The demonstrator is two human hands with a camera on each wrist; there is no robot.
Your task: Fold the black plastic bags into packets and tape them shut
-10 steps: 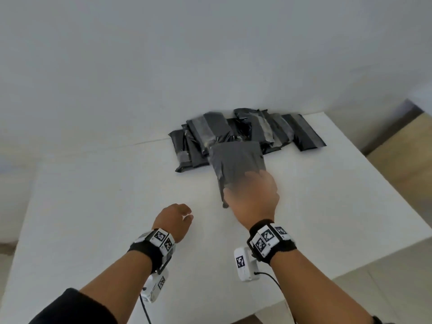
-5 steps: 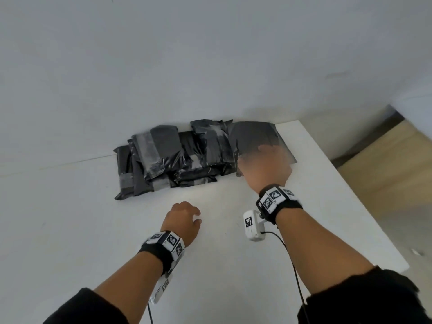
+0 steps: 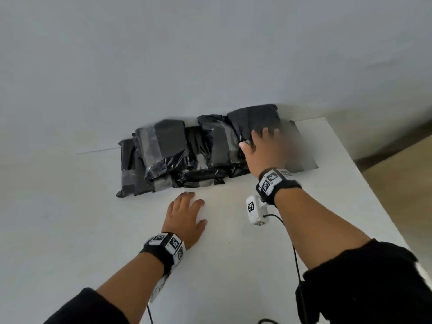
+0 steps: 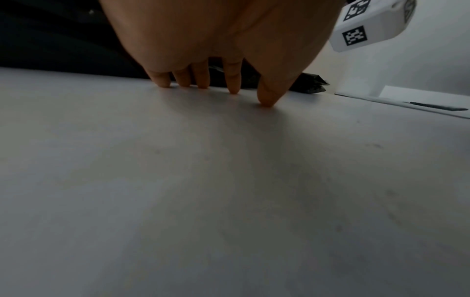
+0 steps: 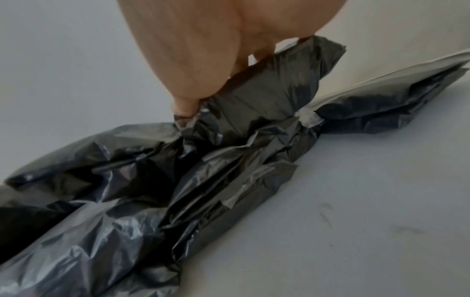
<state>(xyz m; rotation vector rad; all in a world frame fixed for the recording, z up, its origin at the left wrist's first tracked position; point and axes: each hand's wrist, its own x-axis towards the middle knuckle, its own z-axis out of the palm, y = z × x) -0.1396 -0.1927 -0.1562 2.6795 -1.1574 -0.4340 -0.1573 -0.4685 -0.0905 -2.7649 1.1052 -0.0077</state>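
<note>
Several black taped packets [image 3: 168, 155] lie in a pile at the back of the white table [image 3: 233, 265], against the wall. My right hand [image 3: 264, 150] reaches over the pile's right end and holds a folded black packet [image 3: 254, 118] between thumb and fingers, on top of the others. In the right wrist view the right hand [image 5: 203, 50] has its thumb at the lower corner of that packet [image 5: 267, 88], above the crinkled pile [image 5: 127, 180]. My left hand [image 3: 187, 213] rests spread on the bare table in front of the pile, its fingertips [image 4: 234, 88] touching the surface.
A flatter black bag [image 3: 301, 150] lies at the pile's right end, partly under my right hand. The wall [image 3: 210, 66] rises directly behind the pile. The table's right edge [image 3: 374, 206] drops to a wooden floor [image 3: 402, 174].
My right hand has carried the folded packet from the table's middle back and right onto the pile's right end. The left hand has uncurled and now lies flat on the table.
</note>
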